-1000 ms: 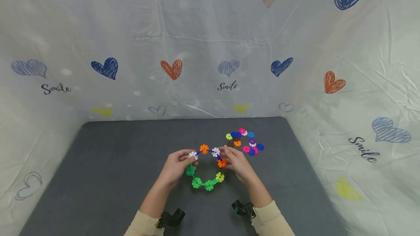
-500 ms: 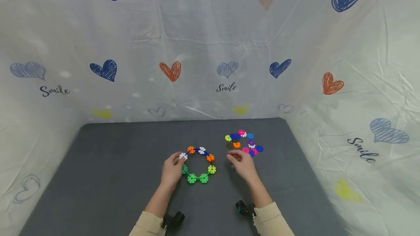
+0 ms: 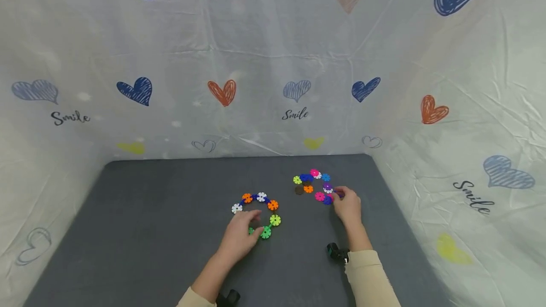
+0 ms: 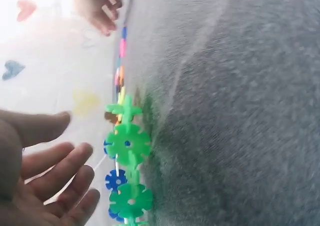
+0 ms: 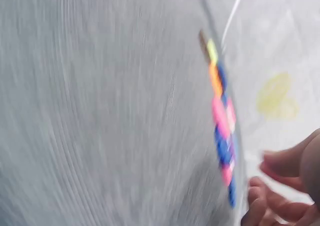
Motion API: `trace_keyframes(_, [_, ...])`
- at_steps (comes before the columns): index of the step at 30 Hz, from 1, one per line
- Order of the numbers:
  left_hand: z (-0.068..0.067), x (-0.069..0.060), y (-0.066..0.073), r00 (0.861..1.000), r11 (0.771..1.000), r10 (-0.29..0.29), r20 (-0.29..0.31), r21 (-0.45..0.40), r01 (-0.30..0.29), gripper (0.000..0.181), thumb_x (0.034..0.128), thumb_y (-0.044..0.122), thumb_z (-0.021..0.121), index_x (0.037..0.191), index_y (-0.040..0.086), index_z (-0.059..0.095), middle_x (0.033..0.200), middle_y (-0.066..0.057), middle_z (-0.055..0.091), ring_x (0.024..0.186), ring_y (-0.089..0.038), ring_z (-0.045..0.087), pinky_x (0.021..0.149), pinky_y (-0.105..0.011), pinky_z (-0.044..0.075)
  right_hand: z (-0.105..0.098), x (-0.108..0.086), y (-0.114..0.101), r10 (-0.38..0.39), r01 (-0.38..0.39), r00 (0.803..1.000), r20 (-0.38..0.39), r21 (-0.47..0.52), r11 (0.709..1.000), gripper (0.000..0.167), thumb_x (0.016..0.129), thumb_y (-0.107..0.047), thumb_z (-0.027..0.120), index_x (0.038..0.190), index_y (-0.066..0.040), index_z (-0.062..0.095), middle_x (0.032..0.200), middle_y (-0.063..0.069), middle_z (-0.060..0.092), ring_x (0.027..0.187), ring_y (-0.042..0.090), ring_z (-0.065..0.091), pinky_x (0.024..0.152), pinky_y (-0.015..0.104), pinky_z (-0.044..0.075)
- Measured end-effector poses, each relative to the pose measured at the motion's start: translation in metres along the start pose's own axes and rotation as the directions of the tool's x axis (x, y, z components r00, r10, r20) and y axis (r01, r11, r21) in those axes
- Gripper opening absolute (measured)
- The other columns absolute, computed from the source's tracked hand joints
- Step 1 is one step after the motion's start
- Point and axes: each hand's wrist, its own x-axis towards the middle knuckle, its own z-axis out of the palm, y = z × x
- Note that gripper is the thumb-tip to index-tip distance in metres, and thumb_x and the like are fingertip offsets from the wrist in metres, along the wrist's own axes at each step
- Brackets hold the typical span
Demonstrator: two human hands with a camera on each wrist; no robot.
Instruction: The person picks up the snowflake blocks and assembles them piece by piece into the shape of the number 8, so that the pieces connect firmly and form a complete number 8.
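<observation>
A ring of notched plastic snowflake discs (image 3: 275, 220) lies on the dark table, with white, orange, yellow-green and green pieces joined by blue, brown and green ones. My left hand (image 3: 241, 236) hovers over its near left side and hides part of it. In the left wrist view, the fingers are spread beside a green disc (image 4: 127, 143), apart from it. At the right, my right hand (image 3: 349, 207) is over the edge of the loose snowflake discs (image 3: 308, 189). Its thumb and fingers stand apart in the right wrist view, holding nothing; a blue disc (image 5: 232, 193) is nearest.
The loose discs form a flat cluster of pink, blue, purple, orange, brown and yellow-green on the table (image 3: 162, 221), right of the ring. A pale curtain (image 3: 256, 60) printed with hearts hangs behind and at both sides.
Both hands held the ring; the right let go first, then the left. The ring shifted left and now lies on the table. My right hand moved right to the loose discs.
</observation>
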Motion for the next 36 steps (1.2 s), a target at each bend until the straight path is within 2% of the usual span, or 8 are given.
trace_keyframes(4, [0.007, -0.003, 0.006, 0.992, 0.983, 0.031, 0.122, 0.175, -0.053, 0.054, 0.0818, 0.019, 0.085, 0.130, 0.006, 0.066, 0.123, -0.011, 0.067, 0.119, -0.032, 0.055, 0.104, -0.057, 0.042, -0.006, 0.012, 0.012, 0.009, -0.008, 1.000, 0.014, -0.059, 0.998, 0.032, 0.102, -0.011, 0.053, 0.130, 0.002, 0.061, 0.125, 0.029, 0.057, 0.118, 0.046, 0.055, 0.099, 0.059, 0.044])
trace_keyframes(9, [0.014, -0.005, 0.001, 0.979, 0.967, 0.005, 0.205, 0.247, -0.057, 0.051, 0.0802, 0.014, 0.085, 0.127, 0.006, 0.068, 0.121, -0.010, 0.066, 0.117, -0.033, 0.054, 0.105, -0.066, 0.031, -0.007, 0.016, 0.015, 0.027, -0.018, 0.997, 0.076, -0.108, 0.994, 0.037, 0.101, -0.010, 0.055, 0.137, 0.002, 0.058, 0.132, 0.033, 0.051, 0.124, 0.049, 0.051, 0.104, 0.061, 0.042])
trace_keyframes(13, [0.017, -0.004, -0.002, 0.983, 0.959, 0.018, 0.183, 0.275, -0.069, 0.034, 0.0816, 0.012, 0.083, 0.115, 0.012, 0.075, 0.107, -0.004, 0.069, 0.103, -0.026, 0.059, 0.101, -0.061, 0.035, -0.006, 0.016, 0.014, 0.028, -0.018, 0.997, 0.072, -0.131, 0.991, 0.035, 0.100, -0.009, 0.059, 0.134, 0.001, 0.062, 0.131, 0.032, 0.051, 0.125, 0.048, 0.050, 0.107, 0.060, 0.040])
trace_keyframes(16, [0.017, -0.003, -0.002, 0.985, 0.957, 0.029, 0.169, 0.280, -0.076, 0.028, 0.0808, 0.015, 0.084, 0.108, 0.015, 0.077, 0.100, -0.001, 0.071, 0.095, -0.023, 0.060, 0.098, -0.060, 0.035, -0.006, 0.017, 0.015, 0.035, -0.027, 0.998, 0.057, -0.127, 0.991, 0.031, 0.100, -0.009, 0.061, 0.128, 0.002, 0.065, 0.123, 0.030, 0.055, 0.117, 0.046, 0.054, 0.101, 0.059, 0.044])
trace_keyframes(21, [0.016, 0.000, 0.001, 0.981, 0.965, 0.032, 0.193, 0.249, -0.081, 0.037, 0.0783, 0.027, 0.087, 0.112, 0.016, 0.077, 0.100, 0.001, 0.073, 0.096, -0.021, 0.058, 0.102, -0.067, 0.027, -0.008, 0.018, 0.021, 0.083, -0.079, 0.996, 0.040, -0.092, 0.993, 0.021, 0.098, -0.011, 0.065, 0.112, 0.005, 0.065, 0.108, 0.024, 0.062, 0.099, 0.039, 0.058, 0.084, 0.051, 0.049])
trace_keyframes(28, [0.011, 0.000, 0.004, 0.998, 0.975, 0.013, 0.068, 0.219, -0.027, 0.039, 0.0736, 0.032, 0.089, 0.110, 0.022, 0.079, 0.099, 0.006, 0.076, 0.089, -0.015, 0.055, 0.105, -0.067, 0.023, -0.016, 0.018, 0.025, 0.115, -0.104, 0.987, 0.114, -0.098, 0.990, 0.028, 0.097, -0.015, 0.067, 0.116, 0.005, 0.062, 0.101, 0.019, 0.060, 0.092, 0.033, 0.057, 0.079, 0.046, 0.048])
trace_keyframes(33, [0.008, -0.001, 0.006, 0.999, 0.977, -0.020, 0.045, 0.212, 0.010, 0.041, 0.0738, 0.035, 0.089, 0.111, 0.021, 0.079, 0.098, 0.006, 0.077, 0.086, -0.014, 0.057, 0.106, -0.065, 0.025, -0.024, 0.013, 0.024, 0.162, -0.150, 0.970, 0.180, -0.079, 0.986, 0.026, 0.096, -0.018, 0.070, 0.106, 0.003, 0.058, 0.094, 0.015, 0.058, 0.084, 0.028, 0.054, 0.073, 0.041, 0.046])
trace_keyframes(36, [0.007, 0.000, 0.008, 0.999, 0.982, -0.033, 0.034, 0.186, 0.026, 0.042, 0.0762, 0.037, 0.088, 0.113, 0.018, 0.078, 0.099, 0.003, 0.077, 0.089, -0.017, 0.060, 0.105, -0.063, 0.027, -0.027, 0.007, 0.025, 0.151, -0.145, 0.976, 0.155, -0.050, 0.988, 0.027, 0.095, -0.021, 0.071, 0.102, 0.002, 0.059, 0.089, 0.014, 0.059, 0.079, 0.026, 0.055, 0.068, 0.037, 0.044])
